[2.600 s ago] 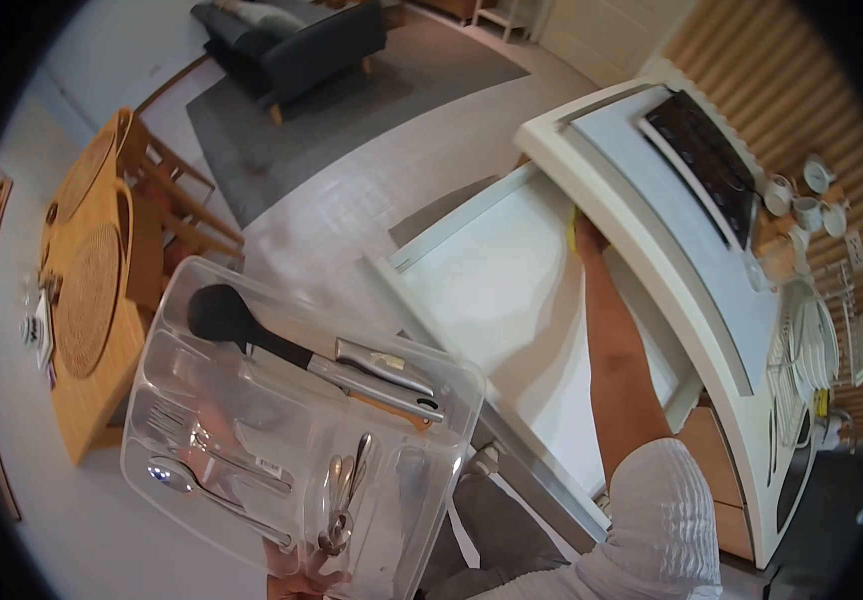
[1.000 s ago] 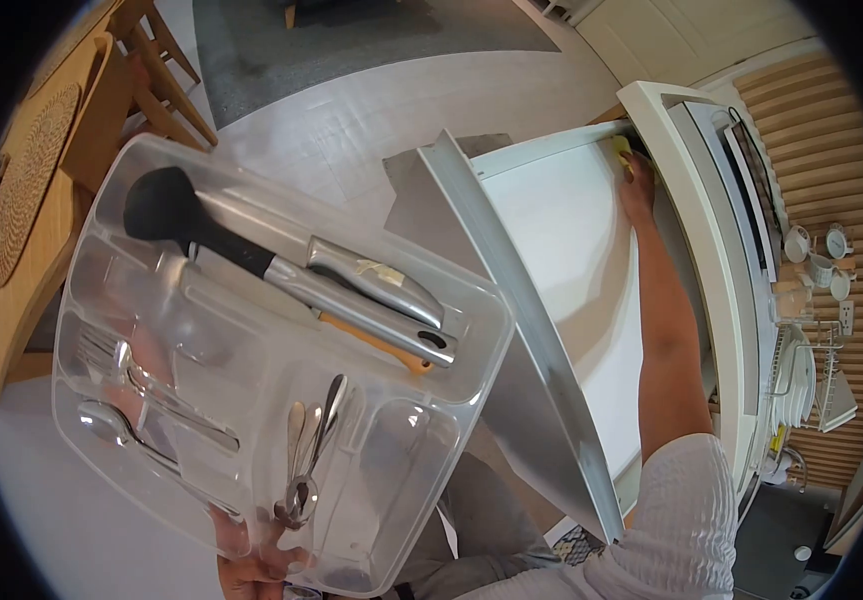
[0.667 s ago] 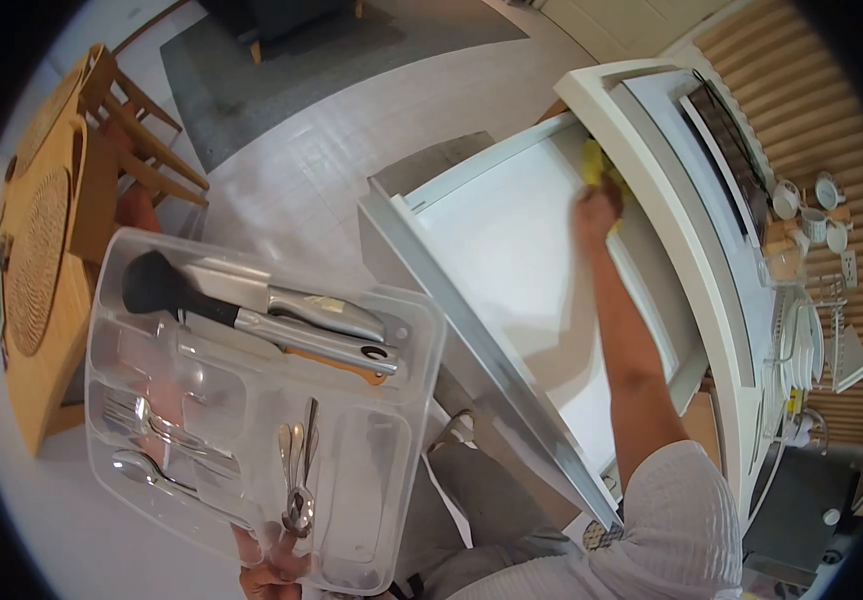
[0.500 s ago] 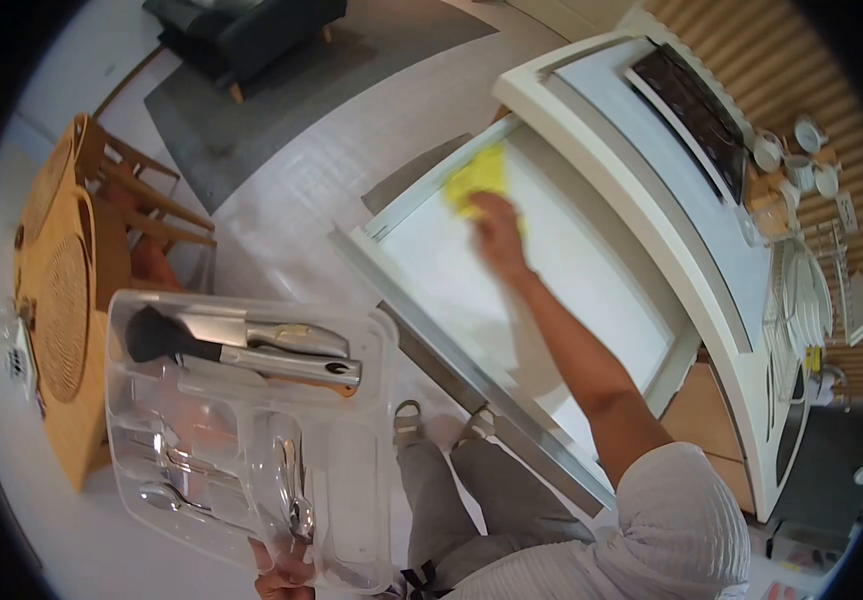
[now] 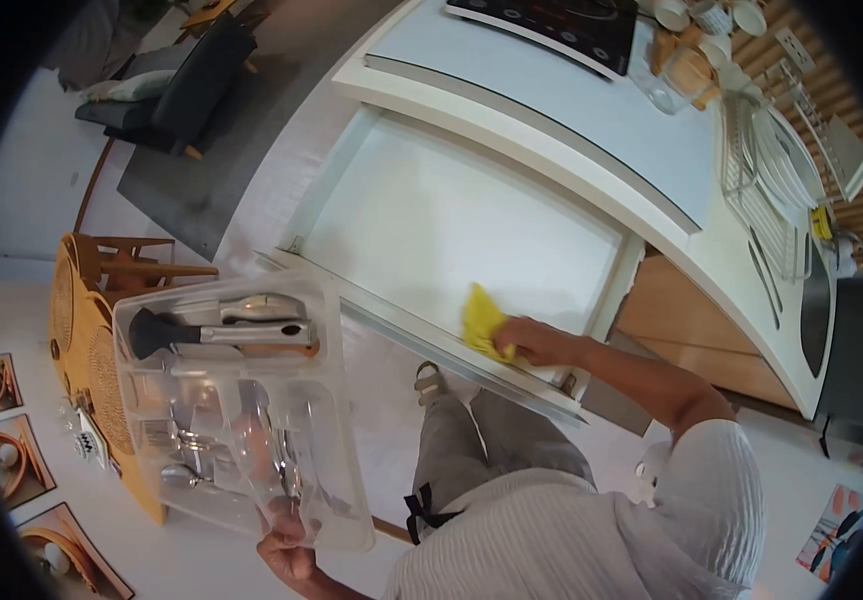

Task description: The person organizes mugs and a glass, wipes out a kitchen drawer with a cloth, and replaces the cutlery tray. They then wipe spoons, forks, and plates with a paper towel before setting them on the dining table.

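Observation:
My right hand is closed on a yellow cloth at the front edge of a pulled-out white drawer. The drawer holds nothing else that I can see. To the left, my left hand grips the near edge of a clear plastic cutlery tray. In its top compartment lie a black-headed kitchen utensil and other metal-handled tools. Forks and spoons rest in the lower compartments. The fingers of my left hand show partly through the plastic.
Above the drawer, the counter carries a black cooktop, cups, a glass container and a dish rack with plates. A wooden table with woven mats and chairs stands left. A dark armchair is farther back.
My right hand has brought the yellow cloth from the drawer's far left corner to its front edge, toward the right. The view has turned. My left hand still holds the tray.

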Tool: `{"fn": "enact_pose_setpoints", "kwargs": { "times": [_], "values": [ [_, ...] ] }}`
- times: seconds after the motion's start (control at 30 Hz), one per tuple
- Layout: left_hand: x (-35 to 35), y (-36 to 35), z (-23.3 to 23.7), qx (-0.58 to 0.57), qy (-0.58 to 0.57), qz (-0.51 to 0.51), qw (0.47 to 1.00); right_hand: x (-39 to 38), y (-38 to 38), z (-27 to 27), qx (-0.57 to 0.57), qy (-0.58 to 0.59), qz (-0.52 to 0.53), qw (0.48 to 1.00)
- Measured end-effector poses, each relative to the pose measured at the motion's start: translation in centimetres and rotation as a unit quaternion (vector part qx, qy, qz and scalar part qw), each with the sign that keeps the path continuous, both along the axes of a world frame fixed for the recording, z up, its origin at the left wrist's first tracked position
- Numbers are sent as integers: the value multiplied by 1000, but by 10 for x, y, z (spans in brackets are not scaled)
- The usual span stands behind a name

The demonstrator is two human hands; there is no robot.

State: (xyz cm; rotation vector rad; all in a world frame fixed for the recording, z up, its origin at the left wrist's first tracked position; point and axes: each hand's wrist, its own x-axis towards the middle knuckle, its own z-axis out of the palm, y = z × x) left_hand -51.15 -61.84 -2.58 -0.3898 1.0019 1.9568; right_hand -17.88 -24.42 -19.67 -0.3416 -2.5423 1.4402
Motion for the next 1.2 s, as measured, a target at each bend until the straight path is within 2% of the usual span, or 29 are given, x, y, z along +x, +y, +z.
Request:
{"fn": "enact_pose_setpoints", "kwargs": {
  "times": [0.03, 0.07, 0.13, 0.2, 0.23, 0.27, 0.3, 0.33, 0.37, 0.4, 0.47, 0.53, 0.57, 0.63, 0.67, 0.7, 0.73, 0.77, 0.8, 0.83, 0.9, 0.93, 0.97, 1.0, 1.07, 1.1, 1.17, 1.2],
  "values": [
    [-1, 0, 5, -2, 3, -7, 1000, 29, -23, 4, -16, -64, -15, 998],
    [0, 1, 9, 34, -26, -15, 999, 46, -33, 12, -17, -62, -20, 998],
    [-2, 1, 17, 65, -53, -26, 996, 63, -51, 36, -113, -263, 7, 958],
    [-6, 0, 18, 52, -48, -31, 997, 49, -28, 67, -178, -235, 41, 955],
    [-14, -5, 12, 54, -43, -37, 997, 30, -18, 81, -171, -224, -5, 960],
    [-16, -8, 7, 115, -80, -44, 989, 11, -1, 99, -162, -213, -48, 962],
    [-18, -12, 9, 169, -117, -54, 977, -13, 15, 116, -135, -226, -76, 962],
    [-17, -10, 16, 167, -114, -60, 978, -36, 26, 109, -69, -144, -113, 981],
    [-10, 0, 23, 116, -88, -54, 988, -59, 44, 89, 49, -39, -138, 988],
    [-8, 3, 29, 60, -64, -51, 995, -85, 56, 77, 84, -38, -105, 990],
    [-10, 8, 30, 67, -84, -49, 993, -123, 51, 50, 129, -53, -130, 982],
    [-12, 11, 31, 76, -102, -44, 991, -135, 35, 35, 242, 7, -78, 967],
    [-16, 9, 28, 97, -99, -60, 989, -129, 26, 32, 239, 5, -80, 968],
    [-13, 16, 34, 121, -95, -68, 986, -98, 15, 34, 187, -20, 29, 982],
    [-9, 25, 41, 112, -84, -104, 985, -78, 0, 36, 185, -47, 47, 980],
    [-9, 32, 44, 105, -72, -142, 982, -55, -12, 13, 123, 13, 79, 989],
    [-7, 36, 49, 108, -72, -143, 981, -28, -30, 9, 49, -25, 96, 994],
    [-5, 40, 53, 56, -74, -116, 989, 2, -47, 13, 48, -75, 143, 986],
    [-5, 41, 54, 4, -76, -89, 993, 19, -57, 22, 47, -125, 188, 973],
    [-8, 36, 51, 8, -75, -90, 993, 18, -56, 47, 51, -125, 187, 973],
    [-15, 33, 39, 94, -15, -148, 984, 6, -42, 102, -72, -276, 194, 938],
    [-15, 37, 45, 91, -12, -156, 983, -7, -30, 88, -135, -106, 156, 973],
    [-8, 39, 56, 68, -27, -148, 986, -28, -21, 106, -204, -115, 68, 970],
    [-4, 40, 64, 42, -42, -140, 988, -55, -14, 117, -197, -42, 7, 979],
    [-8, 37, 68, 32, -61, -120, 990, -121, 9, 106, 7, 19, 26, 999],
    [-8, 34, 69, 25, -87, -95, 991, -166, 19, 70, 103, 147, 18, 984],
    [-13, 32, 71, 41, -85, -106, 990, -214, 15, 81, 92, 7, -46, 995],
    [-17, 30, 73, 60, -86, -115, 988, -235, 14, 67, 89, 12, -46, 995]
  ]
}}
